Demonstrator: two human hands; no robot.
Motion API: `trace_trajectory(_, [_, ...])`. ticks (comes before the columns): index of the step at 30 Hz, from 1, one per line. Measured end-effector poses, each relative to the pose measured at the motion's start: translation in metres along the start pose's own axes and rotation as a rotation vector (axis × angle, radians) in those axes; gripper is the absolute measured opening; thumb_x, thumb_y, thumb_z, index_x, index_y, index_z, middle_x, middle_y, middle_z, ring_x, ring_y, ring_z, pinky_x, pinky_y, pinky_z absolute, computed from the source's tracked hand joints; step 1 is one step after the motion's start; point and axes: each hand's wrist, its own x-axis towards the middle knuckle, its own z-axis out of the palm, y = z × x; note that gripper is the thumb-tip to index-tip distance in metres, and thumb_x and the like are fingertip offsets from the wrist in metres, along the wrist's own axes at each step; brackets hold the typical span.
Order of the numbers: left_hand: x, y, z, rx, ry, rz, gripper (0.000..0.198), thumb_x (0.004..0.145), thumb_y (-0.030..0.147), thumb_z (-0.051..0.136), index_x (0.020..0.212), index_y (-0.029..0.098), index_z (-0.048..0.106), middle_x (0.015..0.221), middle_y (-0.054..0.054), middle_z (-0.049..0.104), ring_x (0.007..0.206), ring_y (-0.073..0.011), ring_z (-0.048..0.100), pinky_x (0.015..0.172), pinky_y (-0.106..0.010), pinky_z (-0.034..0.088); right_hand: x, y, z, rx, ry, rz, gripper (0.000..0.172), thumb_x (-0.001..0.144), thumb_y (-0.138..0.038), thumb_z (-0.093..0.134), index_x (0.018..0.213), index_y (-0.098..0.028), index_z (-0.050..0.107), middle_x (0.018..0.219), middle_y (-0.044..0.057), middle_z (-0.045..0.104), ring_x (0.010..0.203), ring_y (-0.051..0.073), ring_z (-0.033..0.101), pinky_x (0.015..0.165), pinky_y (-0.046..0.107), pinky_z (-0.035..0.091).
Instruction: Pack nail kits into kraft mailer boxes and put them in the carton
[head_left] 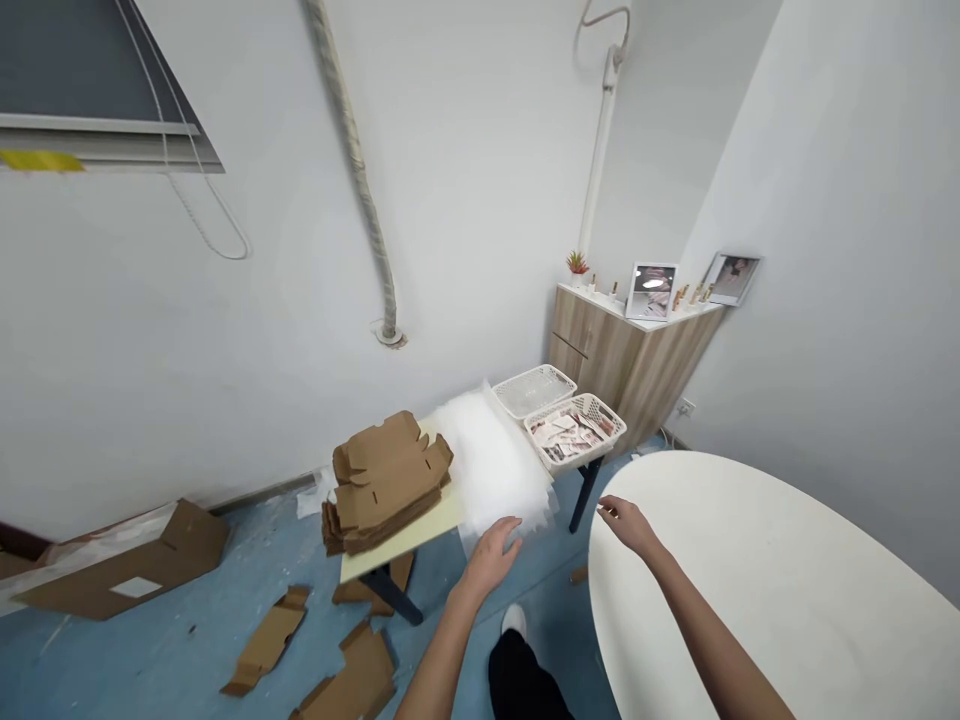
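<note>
My left hand [493,560] hangs in the air at the near edge of a stack of thin white packing sheets [495,460]. Its thumb stands apart from the fingers and nothing is between them. Over the left edge of the round white table [750,570] is my right hand [627,524], loosely bent, with no object visible in it. Left of the sheets, a pile of flat brown cardboard boxes [394,475] lies on a pale yellow table [420,525]. Right of them sits a white plastic basket [619,428] full of small printed packets [566,437].
Behind that basket is a second basket [517,405] with clear contents. Cardboard pieces [270,640] and a long carton [150,560] lie on the blue floor [247,560]. A wooden cabinet [600,350] with picture frames [651,291] stands in the corner.
</note>
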Motion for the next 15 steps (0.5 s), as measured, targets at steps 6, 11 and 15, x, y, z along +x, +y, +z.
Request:
trace_trajectory(6, [0.124, -0.048, -0.038, 0.167, -0.035, 0.013, 0.041, 0.089, 0.031, 0.047, 0.126, 0.019, 0.058, 0.141, -0.011, 0.053, 0.133, -0.0232, 0.047, 0.115, -0.041, 0.033, 0.161, -0.058, -0.004, -0.094, 0.032, -0.034, 0.028, 0.086, -0.025, 0.049, 0.106, -0.017, 0.068, 0.102, 0.008, 0.072, 0.095, 0.020, 0.065, 0.079, 0.026, 0.043])
trace_trajectory(11, [0.210, -0.063, -0.069, 0.236, -0.040, -0.036, 0.049, 0.090, 0.033, 0.045, 0.136, 0.017, 0.049, 0.153, -0.014, 0.037, 0.143, -0.0276, 0.031, 0.117, -0.047, 0.027, 0.258, -0.119, 0.012, -0.177, 0.049, -0.045, 0.029, 0.087, -0.023, 0.050, 0.110, -0.015, 0.066, 0.110, 0.009, 0.070, 0.101, 0.019, 0.063, 0.083, 0.026, 0.042])
trace_trajectory(15, [0.264, -0.064, -0.076, 0.355, -0.099, -0.042, 0.058, 0.092, 0.034, 0.042, 0.147, 0.019, 0.035, 0.160, -0.011, 0.019, 0.148, -0.0301, 0.014, 0.117, -0.055, 0.018, 0.313, -0.149, 0.037, -0.260, 0.006, -0.009, 0.030, 0.088, -0.025, 0.051, 0.115, -0.017, 0.063, 0.115, 0.009, 0.068, 0.108, 0.020, 0.060, 0.085, 0.027, 0.042])
